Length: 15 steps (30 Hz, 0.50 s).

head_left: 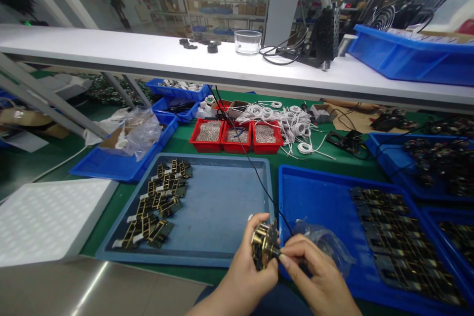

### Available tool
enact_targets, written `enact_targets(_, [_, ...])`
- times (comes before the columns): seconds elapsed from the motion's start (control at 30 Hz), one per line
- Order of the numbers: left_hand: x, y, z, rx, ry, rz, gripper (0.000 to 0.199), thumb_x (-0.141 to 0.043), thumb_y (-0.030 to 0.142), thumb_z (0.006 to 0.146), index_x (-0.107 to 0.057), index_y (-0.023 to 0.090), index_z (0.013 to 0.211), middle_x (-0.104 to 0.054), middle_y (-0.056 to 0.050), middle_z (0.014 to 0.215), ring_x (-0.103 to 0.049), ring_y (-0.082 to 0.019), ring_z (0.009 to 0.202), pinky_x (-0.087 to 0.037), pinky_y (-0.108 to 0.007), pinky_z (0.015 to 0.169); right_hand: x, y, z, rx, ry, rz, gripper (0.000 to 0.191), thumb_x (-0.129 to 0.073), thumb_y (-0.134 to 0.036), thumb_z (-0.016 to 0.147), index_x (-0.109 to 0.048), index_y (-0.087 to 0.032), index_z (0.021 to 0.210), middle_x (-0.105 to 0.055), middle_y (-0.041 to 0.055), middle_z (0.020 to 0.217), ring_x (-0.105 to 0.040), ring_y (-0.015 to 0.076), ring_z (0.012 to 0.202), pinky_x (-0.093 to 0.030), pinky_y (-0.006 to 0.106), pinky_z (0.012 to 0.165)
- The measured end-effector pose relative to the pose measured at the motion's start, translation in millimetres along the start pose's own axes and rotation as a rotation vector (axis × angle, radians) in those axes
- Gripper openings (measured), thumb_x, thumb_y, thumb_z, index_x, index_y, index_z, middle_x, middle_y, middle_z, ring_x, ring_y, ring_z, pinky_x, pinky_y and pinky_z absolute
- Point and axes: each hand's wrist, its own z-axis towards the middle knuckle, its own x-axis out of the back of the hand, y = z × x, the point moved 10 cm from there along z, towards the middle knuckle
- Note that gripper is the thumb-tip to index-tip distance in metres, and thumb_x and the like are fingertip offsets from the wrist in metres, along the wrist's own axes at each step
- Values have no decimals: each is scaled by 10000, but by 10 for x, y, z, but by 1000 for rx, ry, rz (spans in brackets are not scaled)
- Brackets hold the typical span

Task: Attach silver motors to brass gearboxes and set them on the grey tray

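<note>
1. Seen from the wearer's head, two bare hands work close together at the near edge of a green-covered surface (177, 140); the left hand (249, 264) has its grip closed around a brass-and-black assembly (263, 244), raised between two trays.
2. The right hand (314, 267) has its grip pinched, thumb against fingertips, on a small dark piece (276, 252) at the assembly's right side; whether that piece is part of the assembly, I cannot tell.
3. A thin black cable (261, 180) slants down from under the raised shelf (111, 49) towards the right hand; its lower end is hidden.
4. Left of the hands lies a grey-blue tray (222, 197), with similar brass-and-black units (157, 202) with white ends clustered along its left side; to the right, a bright blue tray (311, 182) carries rows of dark parts (400, 237) and, nearest the right hand, a clear plastic bag (328, 244).
5. Beyond the trays stand three red bins (237, 146) of small metallic pieces; coiled white cables (296, 123) lie heaped just beside them; a glass dish (248, 42) rests on the shelf above.
</note>
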Motion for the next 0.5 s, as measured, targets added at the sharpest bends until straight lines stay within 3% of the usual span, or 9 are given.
enact_targets(0.23, [11,-52,-8,27,10,-65,637,-525,109,643,-242,218,1203,-532,-41,984,-563,-149,735,-475,-303,735,-48,258,35,-152,18,33,175,-431,-282,925,-555,-203,831,-549,19,809,-537,164,755,-412,249,696])
enact_targets(0.37, [36,-33,18,-12,8,-100,634,-540,122,663,-216,210,1201,-543,-74,1023,-581,-194,913,-444,-317,846,-188,349,11,-214,-117,123,188,-416,-295,914,-569,-200,863,-596,29,833,-600,168,753,-481,239,671])
enact_targets(0.5, [23,-156,47,-96,-45,-13,720,-549,81,674,-168,226,1268,-556,-70,1033,-586,-165,830,-452,-296,779,-251,443,-30,-256,-221,31,181,-451,-320,882,-554,-209,981,-630,39,889,-621,174,776,-492,244,707])
